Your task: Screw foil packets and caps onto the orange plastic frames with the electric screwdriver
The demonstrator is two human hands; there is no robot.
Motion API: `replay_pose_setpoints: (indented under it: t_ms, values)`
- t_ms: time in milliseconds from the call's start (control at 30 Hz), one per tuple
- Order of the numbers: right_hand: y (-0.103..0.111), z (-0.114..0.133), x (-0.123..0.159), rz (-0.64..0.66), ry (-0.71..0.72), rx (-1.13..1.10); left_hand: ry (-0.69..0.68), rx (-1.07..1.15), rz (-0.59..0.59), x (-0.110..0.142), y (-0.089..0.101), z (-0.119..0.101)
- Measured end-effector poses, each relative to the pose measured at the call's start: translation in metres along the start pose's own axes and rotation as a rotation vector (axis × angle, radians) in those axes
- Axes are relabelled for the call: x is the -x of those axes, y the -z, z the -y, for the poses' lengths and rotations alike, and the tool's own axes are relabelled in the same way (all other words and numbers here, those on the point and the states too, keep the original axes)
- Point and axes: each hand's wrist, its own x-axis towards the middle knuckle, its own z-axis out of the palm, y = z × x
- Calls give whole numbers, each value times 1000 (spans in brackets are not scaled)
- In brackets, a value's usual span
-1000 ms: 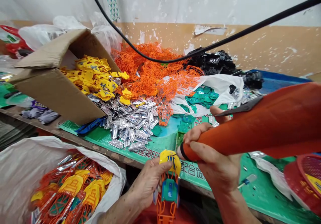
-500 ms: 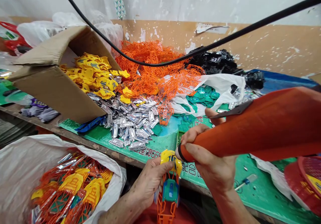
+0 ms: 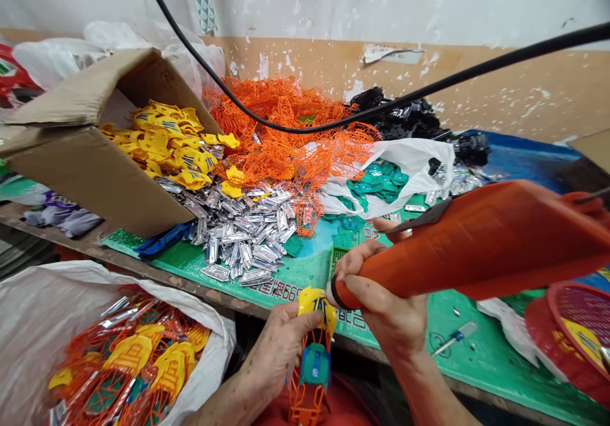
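My left hand (image 3: 276, 346) holds a plastic toy car body (image 3: 315, 364) at the table's front edge, thumb pressed on its yellow front piece (image 3: 317, 305). The body has an orange lattice frame and a green panel. My right hand (image 3: 393, 315) is wrapped round an orange power screwdriver (image 3: 476, 245), near its nose. That nose points left and meets the right side of the yellow piece; the tip itself is hidden. Left of my hands, an open white sack (image 3: 216, 343) holds several similar assembled bodies.
A tilted cardboard box (image 3: 95, 178) spills yellow parts (image 3: 171, 137) beside silver plates (image 3: 248, 241). Behind lie orange frames (image 3: 281, 114), black parts (image 3: 410, 117) and green panels (image 3: 381, 181) on a white bag. A black cable (image 3: 305, 128) hangs across. A red basket (image 3: 548, 321) stands right.
The whole scene has shifted slightly left in view. Both hands keep their grips, and the screwdriver's nose stays at the yellow piece; its body sits at a slightly flatter angle.
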Motion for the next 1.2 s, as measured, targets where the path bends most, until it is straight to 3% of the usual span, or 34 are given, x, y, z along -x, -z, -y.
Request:
replay_pose_setpoints:
  t_ms: [233, 433, 633, 1200]
  values:
    - [0, 12, -8, -11, 15, -85, 30, -33, 11, 2, 5, -5]
    - [19, 2, -27, -203, 78, 32, 79, -28, -23, 4, 5, -19]
    - [34, -24, -26, -215, 39, 146, 105, -22, -18, 2, 5, -19]
    - [39, -33, -25, -211, 36, 237, 111, 14, -36, -2, 6, -19]
